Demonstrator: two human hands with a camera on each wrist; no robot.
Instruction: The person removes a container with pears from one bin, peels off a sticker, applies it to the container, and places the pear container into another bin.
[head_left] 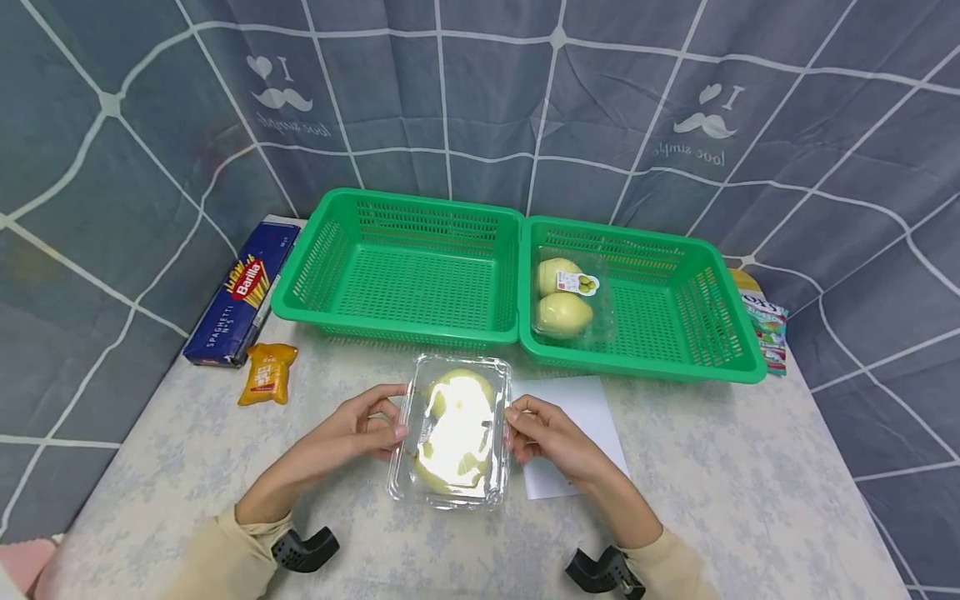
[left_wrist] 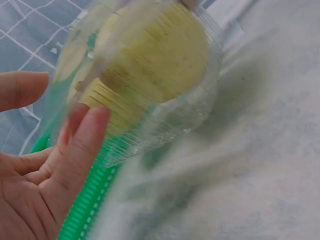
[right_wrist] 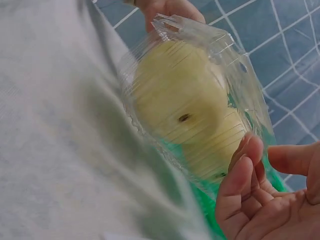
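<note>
A clear plastic fruit box (head_left: 417, 479) with two pale yellow, round fruits (left_wrist: 172, 55) inside is held above the table's near middle. Strong glare on the lid hides part of the fruits in the head view. My left hand (head_left: 369, 423) grips the box's left side, thumb at its edge. On the right side my right hand (head_left: 543, 433) pinches the rim between thumb and fingers. Ribbed box walls and a dark blossom end on one fruit (right_wrist: 175, 95) show in the right wrist view. Both wrist views show a shadow on the table beneath the box.
Behind the box stand two joined green baskets, the left one (head_left: 420, 283) bare inside. The right basket (head_left: 652, 321) holds a similar labelled fruit box (head_left: 600, 321). A blue spaghetti box (head_left: 240, 292) and an orange packet (head_left: 268, 373) lie left; white paper (head_left: 581, 408) lies under the right hand.
</note>
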